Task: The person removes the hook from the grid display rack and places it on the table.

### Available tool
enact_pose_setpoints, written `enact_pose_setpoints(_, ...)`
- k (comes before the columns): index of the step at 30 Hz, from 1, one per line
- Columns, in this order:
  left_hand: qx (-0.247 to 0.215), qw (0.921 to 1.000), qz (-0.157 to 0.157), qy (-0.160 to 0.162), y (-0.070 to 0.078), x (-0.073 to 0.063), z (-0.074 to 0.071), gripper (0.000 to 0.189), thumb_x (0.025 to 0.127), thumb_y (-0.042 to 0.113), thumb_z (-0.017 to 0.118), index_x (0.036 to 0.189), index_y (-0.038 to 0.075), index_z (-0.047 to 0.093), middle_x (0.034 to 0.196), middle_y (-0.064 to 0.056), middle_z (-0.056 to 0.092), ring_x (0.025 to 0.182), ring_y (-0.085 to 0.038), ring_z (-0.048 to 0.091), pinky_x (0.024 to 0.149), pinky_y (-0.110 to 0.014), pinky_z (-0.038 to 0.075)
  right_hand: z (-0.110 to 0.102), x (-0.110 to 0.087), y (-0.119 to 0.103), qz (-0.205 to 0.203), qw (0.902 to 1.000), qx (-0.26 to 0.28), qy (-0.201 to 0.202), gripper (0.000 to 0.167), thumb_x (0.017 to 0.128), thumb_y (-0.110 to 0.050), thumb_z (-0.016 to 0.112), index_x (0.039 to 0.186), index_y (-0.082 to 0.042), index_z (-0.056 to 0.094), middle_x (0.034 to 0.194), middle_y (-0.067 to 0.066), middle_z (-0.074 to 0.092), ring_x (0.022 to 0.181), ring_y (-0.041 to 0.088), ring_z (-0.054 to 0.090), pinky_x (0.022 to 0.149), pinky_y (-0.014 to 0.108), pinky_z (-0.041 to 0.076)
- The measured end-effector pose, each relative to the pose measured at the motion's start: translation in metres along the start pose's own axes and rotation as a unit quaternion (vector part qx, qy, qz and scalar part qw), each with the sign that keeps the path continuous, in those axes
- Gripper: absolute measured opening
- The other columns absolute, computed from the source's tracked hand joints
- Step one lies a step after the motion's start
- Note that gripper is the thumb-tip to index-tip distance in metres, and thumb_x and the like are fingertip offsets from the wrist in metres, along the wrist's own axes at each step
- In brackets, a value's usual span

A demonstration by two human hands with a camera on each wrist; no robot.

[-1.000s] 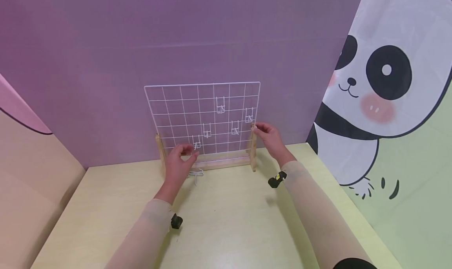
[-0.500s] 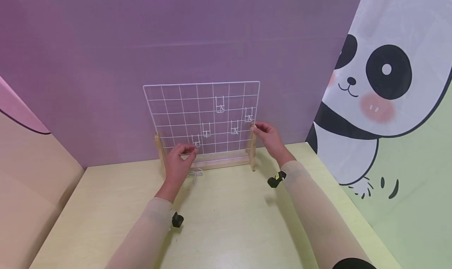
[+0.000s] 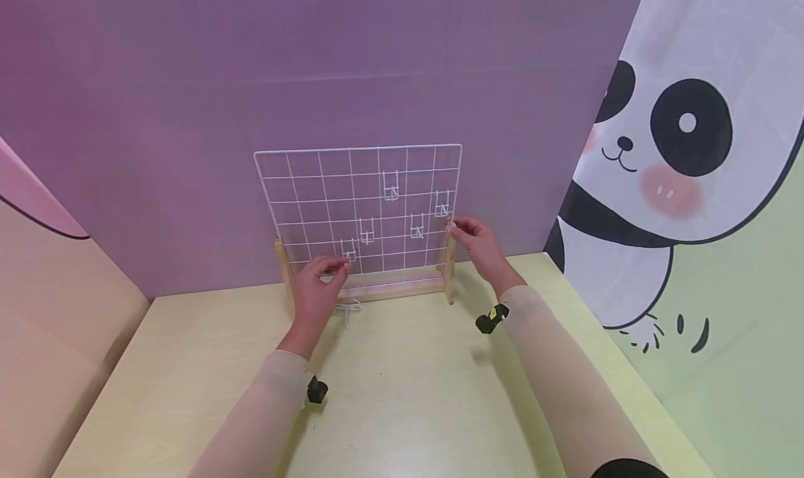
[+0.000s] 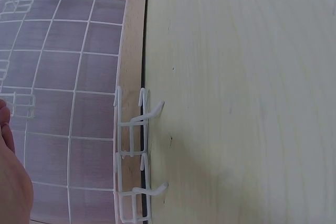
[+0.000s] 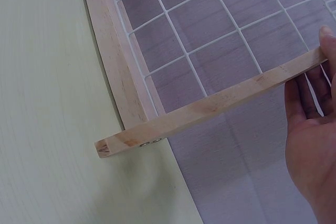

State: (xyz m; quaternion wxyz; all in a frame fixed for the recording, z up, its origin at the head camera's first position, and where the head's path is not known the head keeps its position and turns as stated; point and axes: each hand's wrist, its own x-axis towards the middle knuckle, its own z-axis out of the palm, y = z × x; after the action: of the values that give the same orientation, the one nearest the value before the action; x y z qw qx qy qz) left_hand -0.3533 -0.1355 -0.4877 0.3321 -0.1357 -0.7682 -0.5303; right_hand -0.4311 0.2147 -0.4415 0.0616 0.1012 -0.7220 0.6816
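A white wire grid panel stands upright in a wooden stand at the back of the table. My left hand has its thumb and index finger together at the prong of a small white wire hook low on the grid. My right hand grips the top of the stand's right wooden post, thumb on the near side, fingers behind. More white hooks, such as the top one, hang across the middle and right of the grid. Two hooks hang at the bottom wire, partly hidden by my left hand in the head view.
The stand's wooden crossbar runs along the grid's bottom. A pale wooden table extends toward me. Behind it hangs a purple backdrop, with a panda picture on the right wall.
My left thumb and index finger, apart a second ago, have come together at the low hook's prong. The right hand keeps its place on the post.
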Motion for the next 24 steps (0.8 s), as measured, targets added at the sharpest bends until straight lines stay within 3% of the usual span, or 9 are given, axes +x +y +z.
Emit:
enact_pose_setpoints(14, 0.021, 0.9994, 0.010, 0.025, 0.004, 0.005, -0.003, 0.010, 0.095, 0.000, 0.087, 0.104, 0.001, 0.084, 0.102, -0.013, 0.080, 0.093, -0.028, 0.073, 0.082, -0.011, 0.051, 0.002, 0.002, 0.000, 0.002, 1.0000, 0.002, 0.000, 0.037, 0.108, -0.019, 0.074, 0.139, 0.001, 0.071, 0.119, -0.003, 0.072, 0.116, 0.018, 0.061, 0.113, 0.037, 0.047)
enact_pose_setpoints(24, 0.003, 0.9989, 0.026, 0.039, 0.012, 0.013, -0.008, 0.009, 0.094, -0.001, 0.087, 0.103, -0.002, 0.084, 0.103, -0.015, 0.080, 0.093, -0.024, 0.073, 0.079, -0.009, 0.055, 0.001, 0.001, 0.000, -0.005, 1.0000, 0.007, -0.002, 0.037, 0.108, -0.017, 0.074, 0.140, 0.002, 0.070, 0.122, -0.002, 0.073, 0.117, 0.017, 0.062, 0.115, 0.037, 0.047)
